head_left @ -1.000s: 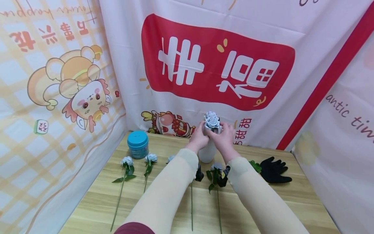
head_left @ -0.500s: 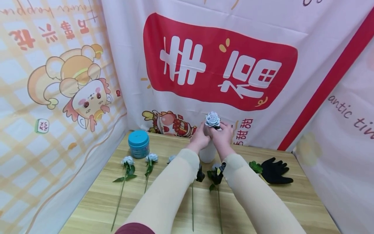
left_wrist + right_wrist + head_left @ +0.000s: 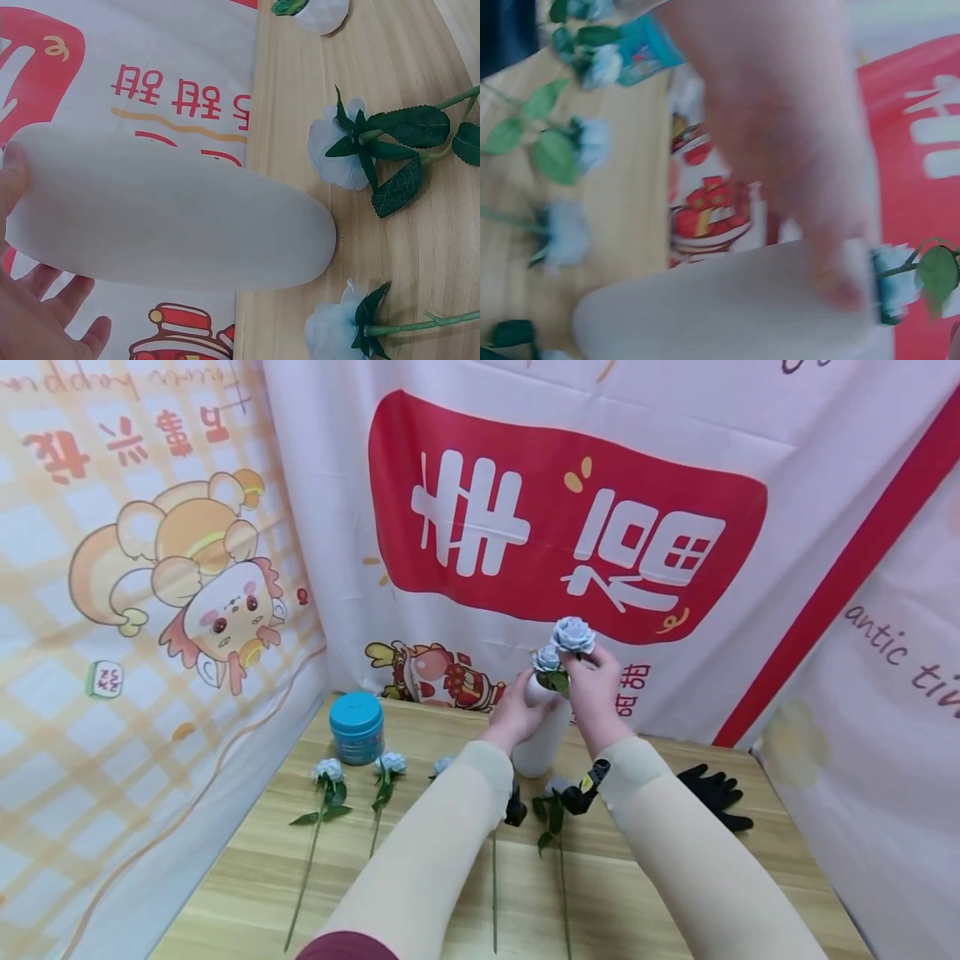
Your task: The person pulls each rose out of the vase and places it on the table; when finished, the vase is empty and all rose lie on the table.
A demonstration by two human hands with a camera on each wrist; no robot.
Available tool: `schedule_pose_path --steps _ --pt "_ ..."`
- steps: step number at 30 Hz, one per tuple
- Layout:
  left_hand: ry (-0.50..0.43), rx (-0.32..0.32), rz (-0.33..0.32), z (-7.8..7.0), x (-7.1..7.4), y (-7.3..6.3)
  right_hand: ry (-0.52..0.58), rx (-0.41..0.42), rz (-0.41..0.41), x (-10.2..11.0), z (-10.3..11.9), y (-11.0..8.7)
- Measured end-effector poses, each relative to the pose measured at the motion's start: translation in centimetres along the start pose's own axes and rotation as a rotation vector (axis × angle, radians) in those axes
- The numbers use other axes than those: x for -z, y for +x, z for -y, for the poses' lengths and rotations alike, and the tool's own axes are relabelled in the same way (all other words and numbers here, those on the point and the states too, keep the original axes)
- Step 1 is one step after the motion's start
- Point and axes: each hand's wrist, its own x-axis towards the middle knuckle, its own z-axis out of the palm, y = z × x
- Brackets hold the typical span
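In the head view, a tall white vase (image 3: 542,745) stands toward the back of the table, leaning slightly right. My left hand (image 3: 517,714) holds its upper part, thumb and fingers on opposite sides in the left wrist view. A pale blue rose (image 3: 546,658) shows at the vase's mouth with a green leaf under it. My right hand (image 3: 597,692) pinches another pale blue rose (image 3: 573,635) just below its bloom, to the right of the mouth. The right wrist view is blurred; there, the left hand (image 3: 810,195) covers part of the vase (image 3: 727,307).
Several pale blue roses lie on the wooden table (image 3: 247,860), including one far-left rose (image 3: 327,770) and one near my right sleeve (image 3: 557,789). A blue-lidded jar (image 3: 356,727) stands at the back left. At right lies a black glove (image 3: 716,795). A small white pot (image 3: 324,13) holds a green plant.
My right hand has shifted right and up with its rose, so the two blooms above the vase now stand apart. The potted plant has become hidden behind my right sleeve.
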Motion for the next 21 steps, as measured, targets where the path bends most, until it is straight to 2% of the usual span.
schedule_pose_path --steps 7,12,17,21 --pt "-0.045 -0.02 0.007 0.2 -0.1 0.0 0.132 0.085 0.079 1.3 4.6 -0.4" --pt "-0.098 -0.018 0.01 0.2 0.0 -0.3 0.199 0.144 0.09 2.6 7.7 -1.2" --pt "-0.101 -0.017 0.001 -0.1 0.0 -0.8 0.285 0.227 0.106 4.4 10.3 -1.6" --pt "-0.094 0.0 0.002 -0.4 -0.1 -0.6 0.345 0.242 0.101 6.4 11.9 -2.0"
